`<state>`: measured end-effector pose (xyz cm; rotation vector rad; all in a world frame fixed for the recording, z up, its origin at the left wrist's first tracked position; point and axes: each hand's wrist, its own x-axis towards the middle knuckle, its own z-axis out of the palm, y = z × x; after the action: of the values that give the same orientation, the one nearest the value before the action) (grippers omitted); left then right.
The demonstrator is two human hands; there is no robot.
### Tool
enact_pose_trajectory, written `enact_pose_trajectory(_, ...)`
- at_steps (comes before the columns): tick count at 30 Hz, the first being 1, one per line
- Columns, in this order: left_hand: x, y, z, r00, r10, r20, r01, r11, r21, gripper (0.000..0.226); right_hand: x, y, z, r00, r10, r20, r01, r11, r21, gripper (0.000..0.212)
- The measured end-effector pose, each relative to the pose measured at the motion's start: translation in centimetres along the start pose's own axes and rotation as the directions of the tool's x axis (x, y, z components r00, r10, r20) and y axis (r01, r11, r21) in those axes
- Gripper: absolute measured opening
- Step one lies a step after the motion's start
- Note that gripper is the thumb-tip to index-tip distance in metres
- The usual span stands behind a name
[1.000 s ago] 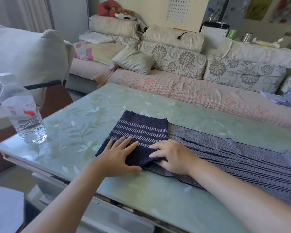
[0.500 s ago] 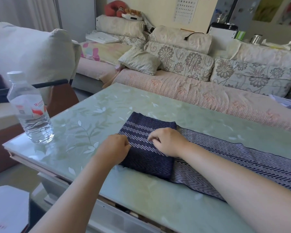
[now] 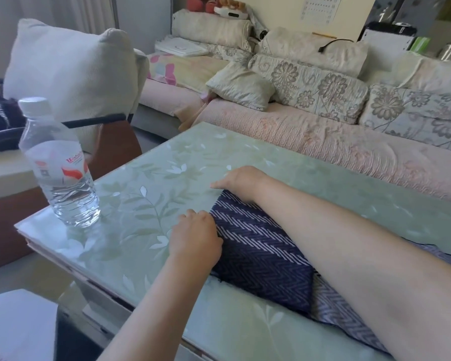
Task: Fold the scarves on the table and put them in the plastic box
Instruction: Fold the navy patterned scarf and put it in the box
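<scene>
A navy scarf [image 3: 261,254] with white zigzag stripes lies on the green glass table [image 3: 182,152]. Its left end is folded over into a thick dark square, and the paler single layer runs off to the right under my right forearm. My left hand [image 3: 195,238] has its fingers curled on the near left edge of the fold. My right hand [image 3: 241,181] sits on the fold's far left corner, fingers bent around it and pointing left. No plastic box shows clearly.
A clear water bottle [image 3: 60,173] stands near the table's left corner. A white cushion [image 3: 71,69] on a chair is behind it. A sofa [image 3: 323,136] with floral pillows runs along the far side. A white surface [image 3: 16,327] sits low at the left.
Both hands slid from the top of the fold out to its left edge, the right one to the far corner. The view swung left and closer.
</scene>
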<state>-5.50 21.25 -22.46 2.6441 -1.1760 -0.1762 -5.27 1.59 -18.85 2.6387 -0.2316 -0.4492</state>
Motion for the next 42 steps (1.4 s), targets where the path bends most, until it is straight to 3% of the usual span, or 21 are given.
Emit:
enact_pose_trajectory(5, 0.3, -0.2, -0.7, 0.998, -0.036, 0.05, 0.036, 0.999, 0.001, 0.027, -0.9, 1.3, -0.1, 0.995, 0.008, -0.1, -0.011, 0.999, -0.03, 0.039)
enact_pose_trajectory(8, 0.2, 0.3, -1.5, 0.998, -0.012, 0.056, 0.016, 0.998, -0.063, 0.011, -3.1, 3.5, 0.3, 0.986, 0.096, -0.135, -0.072, 0.982, 0.172, 0.032)
enact_pose_trajectory(11, -0.1, 1.7, -3.0, 0.998, 0.026, 0.049, -0.017, 0.985, -0.171, 0.017, -6.8, 5.6, 0.8, 0.955, 0.224, -0.194, -0.134, 0.911, 0.391, 0.03)
enact_pose_trajectory(18, -2.1, 8.9, -7.4, 0.975, 0.22, -0.04, -0.221, 0.917, -0.332, 0.012, -17.2, 10.0, 4.2, 0.827, 0.486, -0.283, -0.2, 0.725, 0.659, 0.015)
enact_pose_trajectory(27, -5.4, 22.0, -8.2, 0.888, 0.45, -0.09, -0.446, 0.801, -0.4, 0.016, -29.2, 14.8, 8.6, 0.65, 0.684, -0.33, -0.229, 0.591, 0.774, 0.015)
enact_pose_trajectory(31, -7.5, 26.8, -5.0, 0.811, 0.583, 0.044, -0.515, 0.749, -0.416, 0.024, -34.7, 15.3, 11.8, 0.632, 0.737, -0.24, -0.302, 0.519, 0.8, 0.025)
enact_pose_trajectory(35, -8.9, 28.6, -0.2, 0.689, 0.616, 0.381, -0.366, 0.751, -0.55, 0.033, -38.8, 13.3, 15.9, 0.728, 0.685, 0.034, -0.501, 0.498, 0.708, 0.043)
enact_pose_trajectory(39, -7.9, 26.7, 4.2, 0.738, 0.646, 0.198, -0.613, 0.763, -0.206, 0.037, -41.5, 9.8, 18.9, 0.734, 0.651, 0.191, -0.579, 0.453, 0.678, 0.048)
enact_pose_trajectory(42, -7.5, 24.6, 6.7, 0.738, 0.619, 0.268, -0.641, 0.768, -0.009, 0.059, -42.4, 7.4, 19.7, 0.741, 0.628, 0.238, -0.601, 0.463, 0.651, 0.038)
